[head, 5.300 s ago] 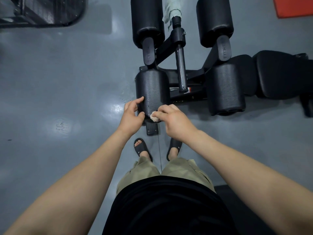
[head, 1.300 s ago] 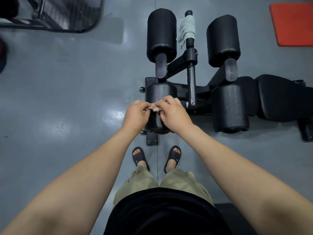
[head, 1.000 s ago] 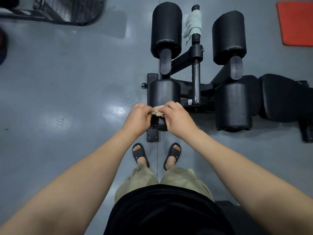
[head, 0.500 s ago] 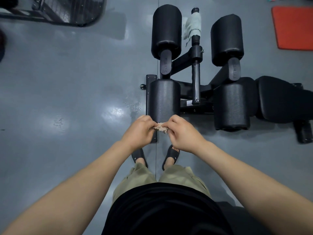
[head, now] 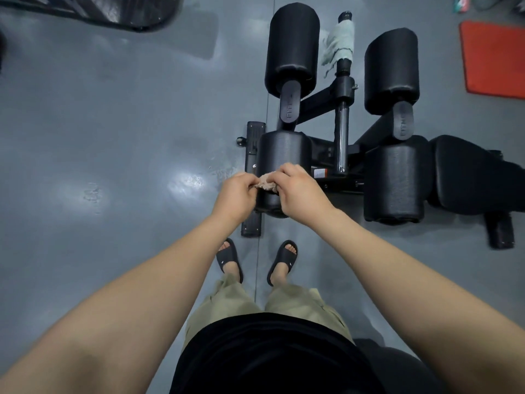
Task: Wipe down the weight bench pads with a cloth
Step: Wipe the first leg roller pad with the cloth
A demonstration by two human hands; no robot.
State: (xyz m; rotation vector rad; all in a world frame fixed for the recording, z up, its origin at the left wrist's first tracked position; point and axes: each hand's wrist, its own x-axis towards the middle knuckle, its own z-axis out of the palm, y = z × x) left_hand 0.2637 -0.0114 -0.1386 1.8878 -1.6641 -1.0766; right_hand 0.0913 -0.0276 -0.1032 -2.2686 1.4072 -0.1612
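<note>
While you stand at the bench end, your left hand and right hand both pinch the small tan cloth with curled fingers. It lies bunched between them on the near left roller pad. A second, grey cloth hangs on the far post.
</note>
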